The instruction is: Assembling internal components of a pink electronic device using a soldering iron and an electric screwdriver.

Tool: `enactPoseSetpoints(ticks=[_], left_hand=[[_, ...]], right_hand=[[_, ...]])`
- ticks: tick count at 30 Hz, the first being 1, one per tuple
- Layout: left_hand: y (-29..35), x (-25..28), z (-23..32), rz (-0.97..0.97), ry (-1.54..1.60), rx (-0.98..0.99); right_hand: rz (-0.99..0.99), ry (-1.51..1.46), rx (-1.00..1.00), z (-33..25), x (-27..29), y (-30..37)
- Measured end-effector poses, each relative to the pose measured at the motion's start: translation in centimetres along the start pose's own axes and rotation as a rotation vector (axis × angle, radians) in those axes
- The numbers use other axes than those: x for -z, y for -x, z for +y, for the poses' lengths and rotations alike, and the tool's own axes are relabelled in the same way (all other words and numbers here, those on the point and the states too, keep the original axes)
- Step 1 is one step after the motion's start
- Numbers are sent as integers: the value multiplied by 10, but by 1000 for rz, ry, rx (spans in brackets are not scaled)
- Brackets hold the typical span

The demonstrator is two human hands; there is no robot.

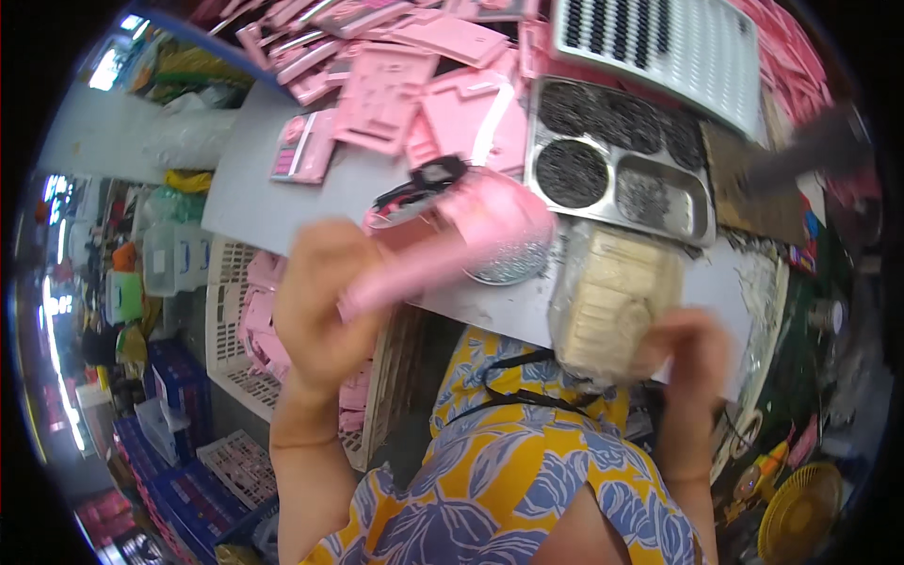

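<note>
My left hand [325, 306] is closed around a pink plastic piece [410, 273], blurred by motion, that stretches to the right over the table's front edge. Behind it is a rounded pink plastic part [508, 212] with black material [428, 181] at its upper left. Partly under that part is a round dish of small shiny bits [513, 264]. My right hand [692, 344], smeared by motion, is at the right edge of a beige block in clear plastic wrap [621, 297]. Whether its fingers touch or grip anything, I cannot tell.
A metal compartment tray [704, 221] holds small dark pieces, below a white ridged tray [720, 56] with rows of black parts. Pink plastic panels [386, 99] are piled at the back. A white crate [226, 339] of pink parts stands at left, a yellow fan [800, 513] at lower right.
</note>
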State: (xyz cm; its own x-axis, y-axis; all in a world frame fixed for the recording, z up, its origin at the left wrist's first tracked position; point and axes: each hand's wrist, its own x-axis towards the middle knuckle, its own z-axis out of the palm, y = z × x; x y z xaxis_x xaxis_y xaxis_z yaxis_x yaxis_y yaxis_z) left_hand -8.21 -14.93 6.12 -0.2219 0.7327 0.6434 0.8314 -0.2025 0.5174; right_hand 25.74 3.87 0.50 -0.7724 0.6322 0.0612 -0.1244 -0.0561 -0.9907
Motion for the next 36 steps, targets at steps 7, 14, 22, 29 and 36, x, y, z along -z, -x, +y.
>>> enactPoseSetpoints(ticks=[7,14,22,29,36], left_hand=[[32,-109,33,-329,262,-271],[58,-175,26,-512,235,-281],[39,-181,13,-646,266,-270],[41,-169,22,-639,129,-241],[52,-180,11,-633,227,-252]], right_hand=[[271,-819,-493,35,-23,-30],[226,729,-365,25,47,-10],[293,1028,-145,53,63,-29],[285,1117,33,59,59,-36],[378,479,-191,64,68,-3]])
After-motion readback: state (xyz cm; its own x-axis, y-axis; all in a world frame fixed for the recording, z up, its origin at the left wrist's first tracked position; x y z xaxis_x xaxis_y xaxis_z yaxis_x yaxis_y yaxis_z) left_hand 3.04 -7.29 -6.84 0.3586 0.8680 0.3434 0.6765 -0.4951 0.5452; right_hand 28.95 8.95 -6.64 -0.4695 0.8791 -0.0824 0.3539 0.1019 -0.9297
